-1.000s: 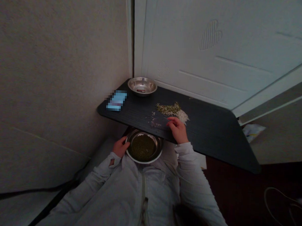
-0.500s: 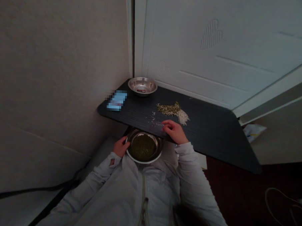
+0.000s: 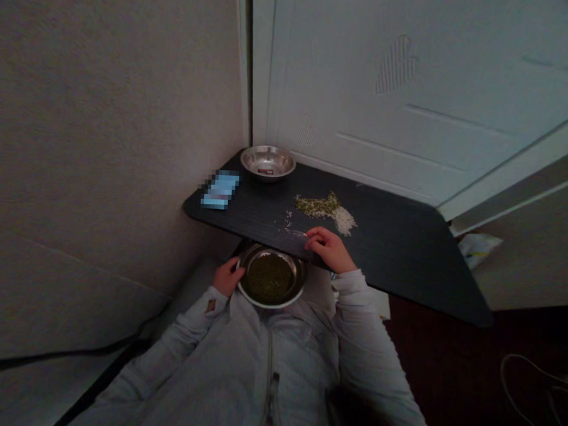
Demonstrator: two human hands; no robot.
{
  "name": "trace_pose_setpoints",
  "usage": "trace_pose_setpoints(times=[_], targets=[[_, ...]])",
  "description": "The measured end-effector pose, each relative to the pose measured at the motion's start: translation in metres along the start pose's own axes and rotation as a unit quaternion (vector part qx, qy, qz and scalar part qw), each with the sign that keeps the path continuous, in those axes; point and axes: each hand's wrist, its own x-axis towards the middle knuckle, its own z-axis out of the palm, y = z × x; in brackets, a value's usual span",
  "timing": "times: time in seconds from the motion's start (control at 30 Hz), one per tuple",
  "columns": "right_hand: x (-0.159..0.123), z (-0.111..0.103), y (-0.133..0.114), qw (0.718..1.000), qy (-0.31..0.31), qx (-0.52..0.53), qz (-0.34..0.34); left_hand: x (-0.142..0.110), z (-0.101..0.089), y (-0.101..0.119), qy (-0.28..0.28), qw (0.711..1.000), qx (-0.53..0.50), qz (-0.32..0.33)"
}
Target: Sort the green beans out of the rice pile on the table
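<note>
At near edge of black tabletop (image 3: 404, 256), right hand (image 3: 330, 248) pinched small clear item (image 3: 296, 234), kind indeterminate. Below edge, left hand (image 3: 227, 277) gripped rim of steel bowl (image 3: 269, 304) on lap; bowl held green grains (image 3: 268, 277). Beyond right hand, green-and-white pile (image 3: 317, 206) touched white grains (image 3: 344, 220). Second steel bowl (image 3: 268, 154) stood at far left, near blurred-out phone-like object (image 3: 220, 190).

The person's left forearm (image 3: 179, 334) angles toward one o'clock, its hand (image 3: 225, 278) curled, thumb (image 3: 239, 272) toward two. The right forearm (image 3: 370, 336) slants toward eleven; the right hand (image 3: 330, 250), palm down, points its pinched fingers (image 3: 312, 235) toward ten.
</note>
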Motion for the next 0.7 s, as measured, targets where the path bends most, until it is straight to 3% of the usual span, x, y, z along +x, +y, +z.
trace_pose_setpoints(times=[0.17,0.23,0.4,0.57,0.7], targets=[[0.0032,-0.002,0.0081,0.983,0.183,-0.017,0.026,0.0016,0.0001,-0.0024,0.004,1.0,0.011,0.003],[0.0035,-0.0025,0.0085,0.973,0.225,-0.043,0.037,0.0015,-0.0003,-0.0015,0.005,1.0,0.02,0.0],[0.0033,-0.002,0.0063,0.965,0.245,-0.082,0.036,0.0002,-0.0008,0.0005,-0.002,1.0,0.017,0.001],[0.0029,-0.0016,0.0059,0.977,0.198,-0.076,0.031,-0.0002,-0.0007,0.001,-0.008,1.0,-0.002,0.002],[0.0023,-0.002,0.0064,0.973,0.222,-0.063,0.032,-0.0002,-0.0009,0.0016,-0.005,1.0,0.003,-0.004]])
